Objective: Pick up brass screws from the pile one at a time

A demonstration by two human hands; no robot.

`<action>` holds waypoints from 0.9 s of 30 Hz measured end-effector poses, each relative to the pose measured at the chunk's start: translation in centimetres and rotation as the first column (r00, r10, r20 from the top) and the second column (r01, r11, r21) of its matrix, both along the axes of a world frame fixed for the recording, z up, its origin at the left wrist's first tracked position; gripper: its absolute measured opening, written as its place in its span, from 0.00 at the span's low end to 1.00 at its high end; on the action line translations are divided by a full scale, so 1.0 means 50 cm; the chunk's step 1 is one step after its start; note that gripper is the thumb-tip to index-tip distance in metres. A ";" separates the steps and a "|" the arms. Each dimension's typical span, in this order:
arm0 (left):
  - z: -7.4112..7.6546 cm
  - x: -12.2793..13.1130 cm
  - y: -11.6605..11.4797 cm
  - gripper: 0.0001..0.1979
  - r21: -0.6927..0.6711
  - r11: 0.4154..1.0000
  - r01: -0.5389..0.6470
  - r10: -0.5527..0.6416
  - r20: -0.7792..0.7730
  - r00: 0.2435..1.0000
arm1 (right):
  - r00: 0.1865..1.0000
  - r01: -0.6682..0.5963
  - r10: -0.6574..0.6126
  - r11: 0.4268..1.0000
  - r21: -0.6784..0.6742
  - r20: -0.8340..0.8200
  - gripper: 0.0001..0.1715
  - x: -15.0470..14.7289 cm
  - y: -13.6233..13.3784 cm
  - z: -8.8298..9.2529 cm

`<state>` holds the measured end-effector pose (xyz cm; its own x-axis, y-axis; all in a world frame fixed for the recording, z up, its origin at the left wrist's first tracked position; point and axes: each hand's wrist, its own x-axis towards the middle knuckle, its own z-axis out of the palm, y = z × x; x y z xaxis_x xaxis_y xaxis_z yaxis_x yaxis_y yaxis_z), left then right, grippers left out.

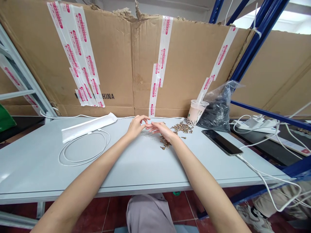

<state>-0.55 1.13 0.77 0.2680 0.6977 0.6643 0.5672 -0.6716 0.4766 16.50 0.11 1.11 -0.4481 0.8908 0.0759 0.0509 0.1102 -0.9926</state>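
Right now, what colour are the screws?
The screws are brassy gold; seen in the head view.

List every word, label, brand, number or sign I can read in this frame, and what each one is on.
"CHINA": dark capitals low on the cardboard panel; lettering just left of it is mostly covered by white tape.
Pink labels repeated along the tape: too small to read.
Printing on the drink cup: too small and blurred to read.

Hands (135,127) (163,130) meet, apparently touching.
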 end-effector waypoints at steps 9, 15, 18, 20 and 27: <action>0.010 0.009 -0.020 0.10 0.041 0.999 -0.033 0.030 0.079 0.996 | 0.999 -0.005 0.005 1.000 0.006 -0.050 0.21 -0.001 -0.001 0.002; 0.013 0.012 -0.026 0.08 0.055 0.995 -0.084 0.079 0.097 0.992 | 0.999 0.000 0.000 1.000 0.000 -0.048 0.21 -0.002 -0.009 0.012; 0.012 0.010 -0.022 0.09 0.069 0.994 -0.088 0.082 0.078 0.994 | 0.999 -0.004 0.004 1.000 -0.008 -0.048 0.21 -0.002 -0.007 0.011; 0.011 0.009 -0.019 0.10 0.069 0.995 -0.068 0.064 0.056 0.996 | 0.999 -0.005 0.004 1.000 -0.008 -0.042 0.20 -0.002 -0.005 0.009; 0.012 0.008 -0.023 0.10 0.096 0.995 -0.041 0.036 0.046 0.998 | 0.999 0.000 0.000 1.000 0.002 -0.045 0.21 -0.002 -0.004 0.007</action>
<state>-0.15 -0.02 1.36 0.2110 0.6384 0.7402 0.5732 -0.6942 0.4353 16.40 -0.10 1.48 -0.4439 0.8908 0.0976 0.0067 0.1122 -0.9937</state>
